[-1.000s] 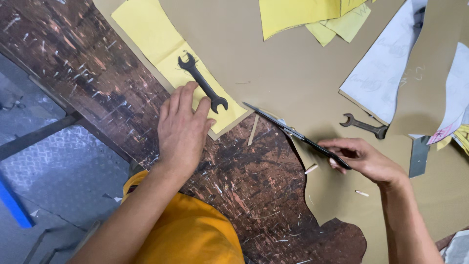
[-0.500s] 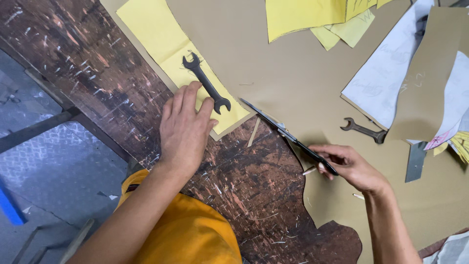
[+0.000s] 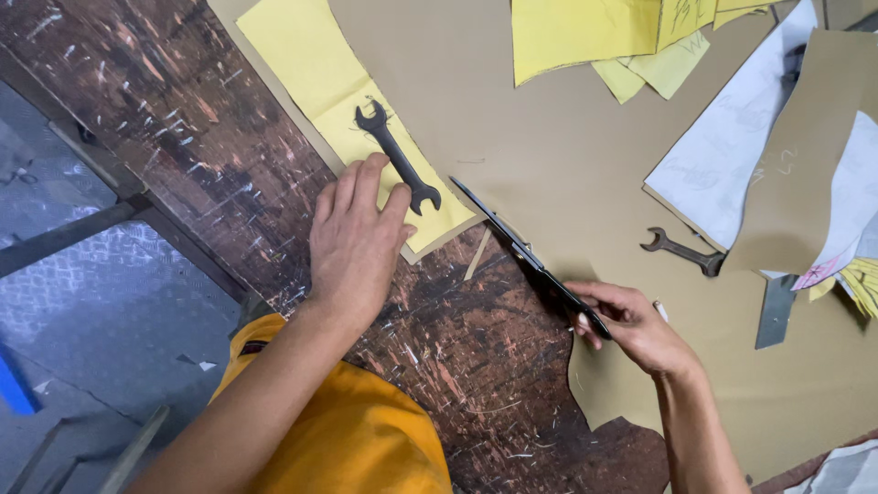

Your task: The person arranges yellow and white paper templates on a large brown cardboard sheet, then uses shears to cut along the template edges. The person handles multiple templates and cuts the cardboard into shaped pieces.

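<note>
Since the earlier frame, the right hand [image 3: 634,325] has slid the scissors [image 3: 526,256] along the brown card's [image 3: 549,137] edge. It grips the handles. Flat and released, the left hand [image 3: 355,240] presses yellow paper [image 3: 320,82] beside a wrench [image 3: 399,160].

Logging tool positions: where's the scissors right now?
Head view, centre: the scissors are in the right hand, blades along the brown sheet edge, right of the left hand and dark wrench.
</note>
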